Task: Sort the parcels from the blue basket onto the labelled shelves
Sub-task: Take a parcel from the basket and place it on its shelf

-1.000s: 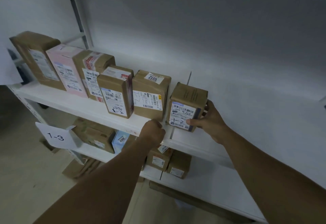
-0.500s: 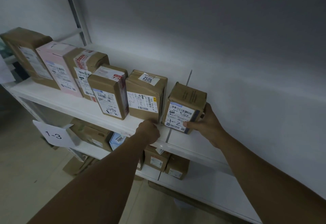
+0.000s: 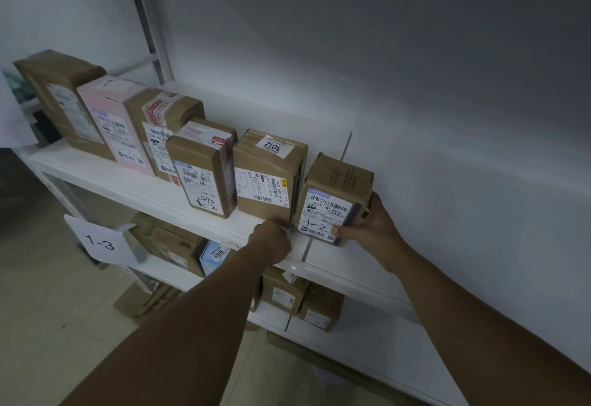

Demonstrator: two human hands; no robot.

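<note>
A small brown parcel (image 3: 335, 194) marked "1-2" stands at the right end of a row of parcels on the white upper shelf (image 3: 134, 188). My right hand (image 3: 371, 229) grips its right side, thumb across the lower front label. My left hand (image 3: 271, 240) is a curled fist at the shelf's front edge, touching the lower corner of the neighbouring brown parcel (image 3: 265, 178) labelled "1012". Whether the fist holds anything is hidden. The blue basket is out of view.
Several more parcels stand to the left, including a pink box (image 3: 112, 124). A paper tag "1-3" (image 3: 100, 242) hangs by the lower shelf (image 3: 367, 322), which holds several brown parcels. The upper shelf right of my right hand is bare. A cardboard piece lies on the floor.
The small parcel has slid left and now stands closer against the "1012" parcel. My left fist has moved up to the shelf edge.
</note>
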